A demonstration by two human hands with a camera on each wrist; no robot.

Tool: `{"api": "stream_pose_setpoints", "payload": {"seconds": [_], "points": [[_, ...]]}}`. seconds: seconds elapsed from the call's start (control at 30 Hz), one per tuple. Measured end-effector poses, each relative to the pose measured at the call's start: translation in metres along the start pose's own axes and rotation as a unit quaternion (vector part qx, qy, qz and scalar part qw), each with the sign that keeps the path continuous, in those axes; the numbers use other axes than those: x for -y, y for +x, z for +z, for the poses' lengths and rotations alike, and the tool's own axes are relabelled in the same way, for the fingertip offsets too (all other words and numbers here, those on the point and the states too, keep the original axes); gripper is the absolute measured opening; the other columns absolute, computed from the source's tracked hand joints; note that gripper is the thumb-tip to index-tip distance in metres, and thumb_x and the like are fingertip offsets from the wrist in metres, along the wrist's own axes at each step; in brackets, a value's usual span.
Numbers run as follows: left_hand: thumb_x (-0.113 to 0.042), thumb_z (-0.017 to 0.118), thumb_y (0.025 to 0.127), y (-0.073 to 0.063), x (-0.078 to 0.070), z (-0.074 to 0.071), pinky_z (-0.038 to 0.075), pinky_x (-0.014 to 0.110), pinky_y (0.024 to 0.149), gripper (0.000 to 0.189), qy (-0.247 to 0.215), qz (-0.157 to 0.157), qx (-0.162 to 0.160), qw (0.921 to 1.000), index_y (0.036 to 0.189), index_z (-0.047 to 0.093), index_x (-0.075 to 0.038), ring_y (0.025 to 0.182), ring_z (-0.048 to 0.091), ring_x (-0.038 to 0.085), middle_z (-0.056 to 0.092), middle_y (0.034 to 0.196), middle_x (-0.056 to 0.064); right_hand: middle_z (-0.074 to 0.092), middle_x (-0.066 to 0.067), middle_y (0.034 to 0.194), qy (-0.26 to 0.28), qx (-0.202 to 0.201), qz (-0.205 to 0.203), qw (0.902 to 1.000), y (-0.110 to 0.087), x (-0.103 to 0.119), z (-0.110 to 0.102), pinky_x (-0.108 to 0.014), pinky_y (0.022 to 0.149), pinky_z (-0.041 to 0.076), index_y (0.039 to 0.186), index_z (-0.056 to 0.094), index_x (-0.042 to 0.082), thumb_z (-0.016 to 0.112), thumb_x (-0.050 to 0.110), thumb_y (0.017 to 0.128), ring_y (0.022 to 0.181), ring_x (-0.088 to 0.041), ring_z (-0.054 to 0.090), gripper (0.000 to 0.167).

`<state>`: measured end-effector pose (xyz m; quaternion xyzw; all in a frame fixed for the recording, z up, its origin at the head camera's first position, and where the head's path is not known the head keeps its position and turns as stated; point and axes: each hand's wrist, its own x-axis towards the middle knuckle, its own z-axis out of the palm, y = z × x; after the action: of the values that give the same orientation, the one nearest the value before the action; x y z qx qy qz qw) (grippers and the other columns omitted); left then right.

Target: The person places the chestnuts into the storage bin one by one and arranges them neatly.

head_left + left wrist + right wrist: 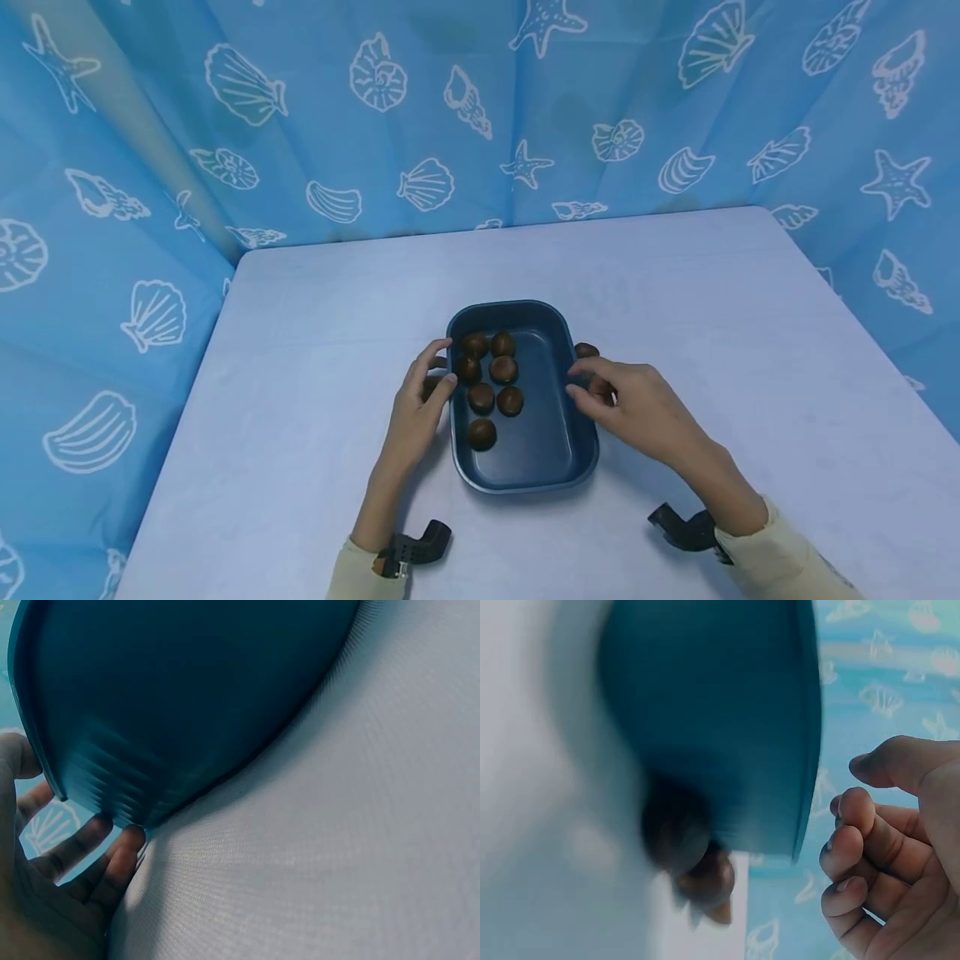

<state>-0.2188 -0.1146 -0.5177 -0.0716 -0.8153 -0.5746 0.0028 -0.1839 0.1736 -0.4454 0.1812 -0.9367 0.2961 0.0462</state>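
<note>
A dark blue rectangular tray [551, 475] with rounded corners stands on the table. Inside it, mostly along the left half, lie several brown round chestnuts [503, 370]. My left hand [414, 412] is at the tray's left side, its relaxed fingers [79, 844] against or very near the outer wall. Over by the right rim hovers my right hand [637, 404], fingers loosely bent and nothing visible in them. On the table outside the right wall lie more chestnuts [676, 832], partly hidden by my right hand in the head view and blurred in the right wrist view.
A white cloth covers the table [330, 325]. Behind and beside it hangs a blue curtain [465, 100] with white shell and starfish prints. Black wrist-worn mounts [423, 543] sit near both sleeves.
</note>
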Motion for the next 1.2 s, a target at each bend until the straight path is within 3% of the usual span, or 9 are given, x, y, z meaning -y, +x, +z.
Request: {"api": "stream_pose_setpoints", "payload": {"seconds": [0.27, 0.53, 0.87, 1.2], "points": [[-0.035, 0.049, 0.104, 0.000, 0.001, 0.001, 0.052, 0.047, 0.091, 0.043, 0.003, -0.004, -0.002, 1.0000, 0.145, 0.044, -0.046, 0.110, 0.061, 0.024, 0.053, 0.133, 0.002, 0.052, 0.012, 0.064, -0.003, 0.020, 0.052, 0.9984, -0.013, -0.025, 0.003, -0.025, 0.048, 0.039, 0.114, 0.070, 0.009, 0.068, 0.017, 0.095, 0.054, -0.007, 0.045, 0.021], [-0.033, 0.050, 0.104, -0.001, -0.001, 0.001, 0.052, 0.048, 0.092, 0.043, 0.002, -0.003, 0.000, 1.0000, 0.146, 0.044, -0.044, 0.112, 0.061, 0.025, 0.054, 0.132, 0.003, 0.051, 0.013, 0.064, -0.015, 0.061, 0.049, 0.9968, -0.020, -0.040, 0.015, -0.024, 0.050, 0.040, 0.119, 0.068, 0.004, 0.073, 0.013, 0.089, 0.054, -0.004, 0.045, 0.032], [-0.034, 0.049, 0.104, 0.000, 0.001, 0.000, 0.052, 0.048, 0.092, 0.042, 0.000, -0.002, -0.002, 1.0000, 0.144, 0.044, -0.046, 0.113, 0.061, 0.025, 0.054, 0.133, 0.004, 0.048, 0.012, 0.062, -0.017, 0.080, 0.061, 0.9947, -0.020, -0.042, 0.023, -0.024, 0.050, 0.037, 0.123, 0.065, 0.001, 0.077, 0.020, 0.085, 0.054, -0.005, 0.045, 0.044], [-0.033, 0.050, 0.104, 0.000, -0.001, 0.000, 0.051, 0.048, 0.093, 0.043, -0.003, -0.001, 0.001, 1.0000, 0.145, 0.044, -0.045, 0.113, 0.060, 0.025, 0.054, 0.133, 0.004, 0.048, 0.014, 0.059, 0.003, 0.056, 0.052, 0.9970, -0.024, -0.043, 0.022, -0.023, 0.050, 0.038, 0.111, 0.068, 0.002, 0.079, 0.020, 0.083, 0.051, -0.002, 0.044, 0.035]]}}
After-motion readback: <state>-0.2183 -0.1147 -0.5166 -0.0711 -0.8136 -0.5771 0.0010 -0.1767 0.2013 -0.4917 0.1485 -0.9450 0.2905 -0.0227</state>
